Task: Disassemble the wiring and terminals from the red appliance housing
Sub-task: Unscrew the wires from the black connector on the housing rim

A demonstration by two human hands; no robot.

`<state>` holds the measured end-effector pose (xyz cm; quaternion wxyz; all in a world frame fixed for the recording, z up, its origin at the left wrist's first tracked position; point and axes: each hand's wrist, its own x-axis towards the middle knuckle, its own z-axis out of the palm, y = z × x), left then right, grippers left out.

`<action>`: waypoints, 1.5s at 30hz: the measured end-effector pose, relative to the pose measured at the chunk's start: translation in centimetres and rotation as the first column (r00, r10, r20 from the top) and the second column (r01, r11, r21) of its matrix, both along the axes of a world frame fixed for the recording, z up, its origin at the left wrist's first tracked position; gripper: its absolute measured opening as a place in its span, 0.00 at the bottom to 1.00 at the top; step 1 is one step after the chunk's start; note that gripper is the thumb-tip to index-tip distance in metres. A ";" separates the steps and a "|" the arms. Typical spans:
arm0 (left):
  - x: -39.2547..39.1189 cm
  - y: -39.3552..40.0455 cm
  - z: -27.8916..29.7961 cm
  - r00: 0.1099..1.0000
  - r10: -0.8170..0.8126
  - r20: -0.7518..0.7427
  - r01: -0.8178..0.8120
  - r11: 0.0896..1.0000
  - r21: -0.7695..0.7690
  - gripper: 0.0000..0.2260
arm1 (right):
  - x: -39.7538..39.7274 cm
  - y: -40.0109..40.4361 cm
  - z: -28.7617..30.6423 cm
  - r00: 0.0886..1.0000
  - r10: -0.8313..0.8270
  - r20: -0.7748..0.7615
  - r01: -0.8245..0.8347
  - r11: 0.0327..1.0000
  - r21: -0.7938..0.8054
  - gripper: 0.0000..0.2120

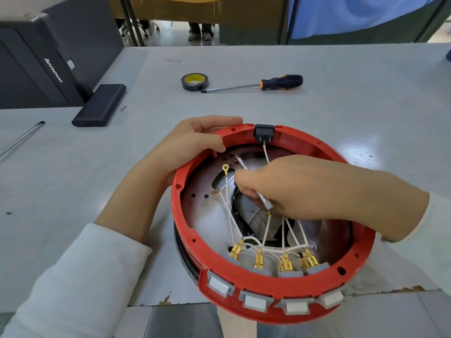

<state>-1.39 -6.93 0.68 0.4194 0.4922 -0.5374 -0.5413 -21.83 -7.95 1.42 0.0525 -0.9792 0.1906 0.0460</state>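
While our left hand (195,140) clamps the far-left rim of the red housing (263,286) at the table's (341,98) near edge, our right hand (288,189) reaches inside the housing, pinching a sleeved white wire (246,169). Pulling hard could snap the thin wires at the brass terminals (258,259) along its near wall, or tip the housing off the table.

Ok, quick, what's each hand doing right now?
Left hand: gripping the red housing rim, thumb inside.
Right hand: pinching a white sleeved component among the wires.
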 end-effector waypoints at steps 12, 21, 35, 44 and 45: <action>0.3 -0.3 -0.1 0.999 -0.005 -0.032 0.005 1.000 0.010 0.25 | -1.9 -0.6 3.9 0.938 0.053 0.343 0.004 0.987 -0.162 0.17; 1.9 -0.6 0.2 0.994 0.107 0.002 -0.107 0.994 0.001 0.25 | -3.6 -4.9 5.1 0.574 -0.492 0.655 0.360 0.869 0.339 0.21; 2.4 -2.0 -0.5 0.999 0.048 -0.025 -0.048 0.999 0.003 0.25 | 3.2 -17.6 -2.1 0.474 -0.762 0.440 0.621 0.644 0.446 0.09; 2.5 -2.0 -0.6 0.999 0.033 -0.011 -0.033 0.999 -0.024 0.24 | 3.1 -19.2 -3.6 0.376 -0.765 0.524 0.542 0.640 0.545 0.16; 2.5 -2.0 -0.5 0.999 0.035 -0.009 -0.035 0.999 -0.027 0.24 | 3.0 -19.0 -3.6 0.371 -0.765 0.527 0.545 0.638 0.544 0.15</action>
